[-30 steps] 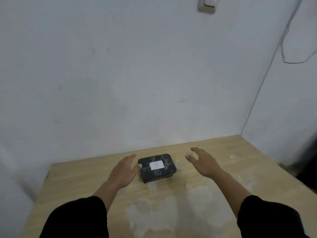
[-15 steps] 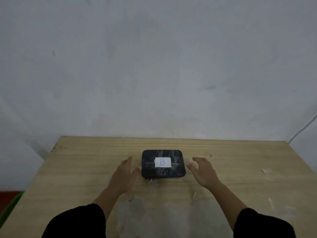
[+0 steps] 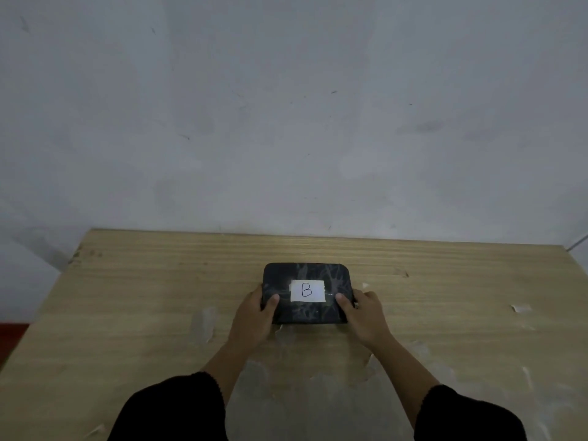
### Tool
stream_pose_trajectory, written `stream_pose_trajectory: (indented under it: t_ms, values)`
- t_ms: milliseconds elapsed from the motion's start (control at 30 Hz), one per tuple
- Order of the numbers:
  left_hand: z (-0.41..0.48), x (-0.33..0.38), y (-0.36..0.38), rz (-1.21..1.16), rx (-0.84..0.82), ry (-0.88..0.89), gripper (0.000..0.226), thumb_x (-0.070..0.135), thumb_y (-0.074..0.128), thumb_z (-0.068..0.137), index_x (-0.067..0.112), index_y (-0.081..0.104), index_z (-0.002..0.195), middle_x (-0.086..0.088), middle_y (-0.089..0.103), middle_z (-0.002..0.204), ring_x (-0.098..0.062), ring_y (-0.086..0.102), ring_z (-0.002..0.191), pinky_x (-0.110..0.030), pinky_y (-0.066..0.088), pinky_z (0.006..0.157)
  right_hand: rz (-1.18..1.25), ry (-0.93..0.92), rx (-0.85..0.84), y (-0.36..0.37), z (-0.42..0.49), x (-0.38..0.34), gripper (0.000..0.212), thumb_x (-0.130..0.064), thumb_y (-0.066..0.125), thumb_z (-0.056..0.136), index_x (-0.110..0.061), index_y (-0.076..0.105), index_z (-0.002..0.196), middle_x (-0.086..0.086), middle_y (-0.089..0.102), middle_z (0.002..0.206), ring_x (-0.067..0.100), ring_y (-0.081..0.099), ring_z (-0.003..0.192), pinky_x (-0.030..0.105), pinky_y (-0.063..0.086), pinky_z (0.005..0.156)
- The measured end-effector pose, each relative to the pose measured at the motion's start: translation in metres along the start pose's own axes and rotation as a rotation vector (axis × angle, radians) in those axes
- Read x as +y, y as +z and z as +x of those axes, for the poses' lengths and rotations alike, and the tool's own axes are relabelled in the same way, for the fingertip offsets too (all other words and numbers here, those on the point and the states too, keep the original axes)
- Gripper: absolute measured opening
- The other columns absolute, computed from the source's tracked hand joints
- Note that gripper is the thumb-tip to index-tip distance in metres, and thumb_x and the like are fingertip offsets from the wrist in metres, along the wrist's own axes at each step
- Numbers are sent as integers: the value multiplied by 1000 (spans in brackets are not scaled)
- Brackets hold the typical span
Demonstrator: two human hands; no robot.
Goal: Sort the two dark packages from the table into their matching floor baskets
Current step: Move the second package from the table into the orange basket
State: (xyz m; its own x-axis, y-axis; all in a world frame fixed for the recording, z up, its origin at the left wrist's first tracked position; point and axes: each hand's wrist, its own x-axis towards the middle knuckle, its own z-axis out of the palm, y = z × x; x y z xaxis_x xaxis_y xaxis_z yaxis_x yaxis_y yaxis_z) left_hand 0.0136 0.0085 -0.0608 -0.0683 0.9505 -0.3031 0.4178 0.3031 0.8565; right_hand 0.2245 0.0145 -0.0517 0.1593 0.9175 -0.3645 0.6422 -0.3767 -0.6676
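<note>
A dark rectangular package (image 3: 307,275) with a white label reading "B" lies on the wooden table (image 3: 143,297), near its middle. My left hand (image 3: 254,316) grips the package's left end, thumb on top. My right hand (image 3: 362,315) grips its right end the same way. The package appears to rest on the table or sit just above it; I cannot tell which. Only this one package is in view, and no basket shows.
A plain grey wall (image 3: 286,122) rises right behind the table's far edge. Scraps of tape and pale worn patches (image 3: 520,308) mark the tabletop. A strip of red floor (image 3: 11,335) shows past the table's left edge.
Both hands were open on either side of the package and have now closed on its two ends. The camera has tilted down and moved closer to the table.
</note>
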Motion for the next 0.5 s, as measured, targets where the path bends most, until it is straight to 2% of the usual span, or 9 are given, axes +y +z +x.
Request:
stream_pose_trajectory:
  t_ms: [100, 200, 300, 367, 433, 500]
  values:
    - [-3, 4, -1, -37, 32, 16, 32, 25, 48, 94, 20, 53, 126, -4, 62, 118, -21, 57, 109, -35, 47, 91, 87, -11, 33, -1, -5, -5, 36, -37, 51, 92, -8, 63, 109, 15, 55, 106, 28, 54, 103, 37, 46, 88]
    - [-8, 11, -8, -60, 65, 57, 31, 24, 48, 94, 19, 55, 124, 2, 61, 110, -18, 57, 105, -29, 45, 84, 197, -32, 58, -8, -14, -14, 30, -38, 55, 89, -11, 61, 102, 3, 60, 97, 21, 59, 93, 28, 45, 73]
    - [-22, 21, -20, -134, 89, 110, 29, 21, 48, 95, 20, 55, 123, 2, 62, 110, -16, 59, 102, -23, 47, 79, 302, -44, 73, -15, -26, -28, 30, -43, 58, 86, -18, 52, 101, -4, 57, 93, 12, 58, 84, 25, 47, 70]
    - [-36, 30, -29, -161, 129, 150, 30, 21, 47, 95, 21, 54, 124, 5, 62, 110, -12, 58, 101, -17, 45, 75, 371, -62, 62, -19, -38, -39, 37, -42, 60, 85, -16, 50, 108, 1, 60, 100, 16, 61, 90, 33, 53, 78]
    - [-52, 38, -38, -176, 178, 169, 30, 22, 47, 95, 22, 53, 125, 7, 60, 108, -11, 56, 101, -20, 42, 77, 416, -104, 39, -23, -54, -52, 43, -39, 60, 86, -14, 50, 119, 4, 62, 106, 23, 63, 99, 43, 54, 89]
    - [-70, 43, -50, -168, 213, 175, 31, 23, 47, 95, 23, 53, 125, 7, 60, 108, -11, 56, 100, -21, 42, 78, 431, -177, 6, -26, -71, -62, 44, -36, 59, 88, -15, 51, 125, 4, 64, 108, 23, 64, 100, 45, 54, 90]
